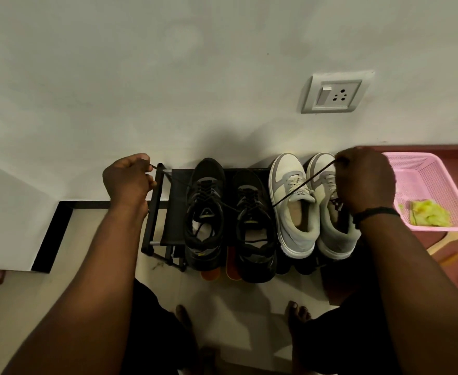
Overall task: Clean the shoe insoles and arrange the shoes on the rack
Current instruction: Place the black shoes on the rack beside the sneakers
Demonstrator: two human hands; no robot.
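Left hand (127,180) and right hand (364,177) each pinch a lace (303,185) end, stretched taut between them over the shoes (204,212) — rack (152,212) edge just beside left hand, pink basket (436,174) beside right.

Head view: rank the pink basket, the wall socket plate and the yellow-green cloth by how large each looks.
1. Pink basket, largest, though partly cut off by the right hand.
2. Wall socket plate.
3. Yellow-green cloth, smallest; it lies in the basket. The plate sits farther away, so this gap is unsure.

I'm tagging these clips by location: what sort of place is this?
Probably a home, a corner by a wall: a low black metal shoe rack holding sneakers, a grey wall socket with switch, and a pink plastic basket on the floor.
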